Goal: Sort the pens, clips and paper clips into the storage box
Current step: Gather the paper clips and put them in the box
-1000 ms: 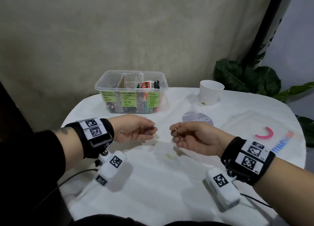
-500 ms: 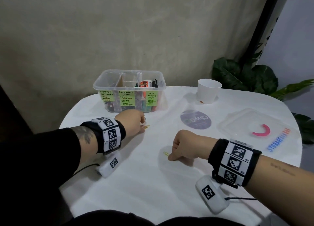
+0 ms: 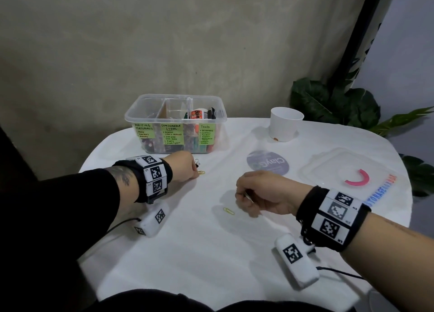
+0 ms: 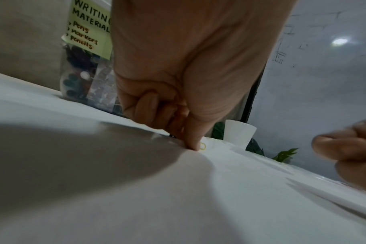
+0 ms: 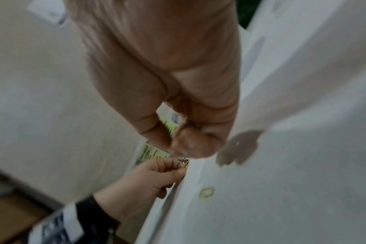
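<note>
Left hand pinches down on gold clip near box. Right hand holds 1 clip; green clip lies just left of it, axis diagonal.

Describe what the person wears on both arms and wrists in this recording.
Both hands are bare. Each wrist carries a black band fitted with white blocks printed with black square fiducial markers. Below each wrist hangs a white oblong camera unit with its own marker and a thin black cable. The left arm has a black sleeve, pushed back to show a dark tattoo. The right forearm is uncovered.
</note>
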`<action>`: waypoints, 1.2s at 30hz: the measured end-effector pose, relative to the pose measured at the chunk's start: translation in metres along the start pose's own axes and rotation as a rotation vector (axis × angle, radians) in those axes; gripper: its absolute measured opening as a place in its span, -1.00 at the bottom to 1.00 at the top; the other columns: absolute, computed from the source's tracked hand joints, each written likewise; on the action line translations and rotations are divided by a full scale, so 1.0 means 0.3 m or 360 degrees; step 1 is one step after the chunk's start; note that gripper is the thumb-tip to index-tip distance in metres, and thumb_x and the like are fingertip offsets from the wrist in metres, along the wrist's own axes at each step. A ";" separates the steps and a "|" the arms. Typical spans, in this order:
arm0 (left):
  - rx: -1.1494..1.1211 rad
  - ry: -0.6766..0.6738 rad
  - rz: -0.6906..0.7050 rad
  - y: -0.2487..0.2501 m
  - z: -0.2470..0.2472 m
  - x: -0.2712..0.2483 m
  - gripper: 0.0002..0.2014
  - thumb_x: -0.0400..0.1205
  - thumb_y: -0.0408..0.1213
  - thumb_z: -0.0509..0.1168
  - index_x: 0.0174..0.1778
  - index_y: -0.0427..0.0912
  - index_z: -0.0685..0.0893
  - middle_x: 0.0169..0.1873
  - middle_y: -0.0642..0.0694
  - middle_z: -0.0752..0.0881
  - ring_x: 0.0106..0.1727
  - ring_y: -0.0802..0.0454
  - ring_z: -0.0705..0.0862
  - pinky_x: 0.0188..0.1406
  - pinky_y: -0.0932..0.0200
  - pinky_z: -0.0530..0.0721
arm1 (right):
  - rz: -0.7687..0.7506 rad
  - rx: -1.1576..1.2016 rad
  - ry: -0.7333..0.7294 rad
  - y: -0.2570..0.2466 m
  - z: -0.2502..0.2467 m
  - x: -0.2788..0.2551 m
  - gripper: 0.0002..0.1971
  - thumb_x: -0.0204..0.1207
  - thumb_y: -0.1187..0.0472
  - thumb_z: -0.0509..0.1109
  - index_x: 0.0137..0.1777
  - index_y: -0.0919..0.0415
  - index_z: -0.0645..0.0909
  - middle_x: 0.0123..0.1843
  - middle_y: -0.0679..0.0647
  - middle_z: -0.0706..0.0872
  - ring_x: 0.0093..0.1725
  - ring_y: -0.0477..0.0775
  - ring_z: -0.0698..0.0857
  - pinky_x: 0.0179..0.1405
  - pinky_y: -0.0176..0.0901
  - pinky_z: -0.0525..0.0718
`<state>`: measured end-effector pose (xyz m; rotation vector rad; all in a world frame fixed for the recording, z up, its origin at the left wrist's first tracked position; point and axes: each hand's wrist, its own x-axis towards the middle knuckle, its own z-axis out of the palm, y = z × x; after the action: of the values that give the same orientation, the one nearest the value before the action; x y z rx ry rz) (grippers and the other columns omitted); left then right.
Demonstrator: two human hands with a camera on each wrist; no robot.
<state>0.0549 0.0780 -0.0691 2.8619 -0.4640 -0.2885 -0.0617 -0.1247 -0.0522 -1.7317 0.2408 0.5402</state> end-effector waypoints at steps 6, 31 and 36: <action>-0.0023 -0.0070 -0.0055 -0.011 -0.006 0.001 -0.74 0.68 -0.14 0.23 -0.17 -0.20 0.72 -0.18 -0.11 0.72 -0.13 -0.09 0.70 -0.17 0.08 0.64 | -0.0170 -0.1154 0.0139 0.005 0.047 0.027 -0.76 0.29 0.06 0.67 -0.22 0.17 0.71 -0.37 0.03 0.79 -0.39 -0.04 0.65 -0.22 -0.16 0.65; -0.3089 -0.0593 -0.0642 0.032 -0.049 -0.126 -0.71 0.72 -0.21 0.12 -0.06 -0.35 0.64 -0.30 -0.23 0.69 -0.36 -0.07 0.75 -0.57 0.16 0.74 | -0.1050 -0.0998 -0.0092 -0.328 0.181 0.157 -0.93 0.41 0.40 0.38 -0.19 0.24 0.59 -0.26 0.13 0.69 -0.30 0.01 0.63 -0.26 -0.06 0.68; -0.2916 -0.0681 -0.0506 -0.004 -0.164 -0.071 -0.81 0.60 -0.26 0.17 -0.35 -0.14 0.50 -0.56 0.03 0.46 -0.70 0.22 0.34 -0.84 0.41 0.15 | -0.1310 -0.0604 0.0454 -0.395 0.125 0.222 -0.88 0.44 0.45 0.35 -0.21 0.23 0.61 -0.21 0.09 0.71 -0.32 -0.22 0.60 -0.32 -0.42 0.54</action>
<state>0.0466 0.0955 -0.0190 1.0318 0.2100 -0.8075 0.0400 -0.0523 0.0131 -2.0747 -0.3981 -0.2866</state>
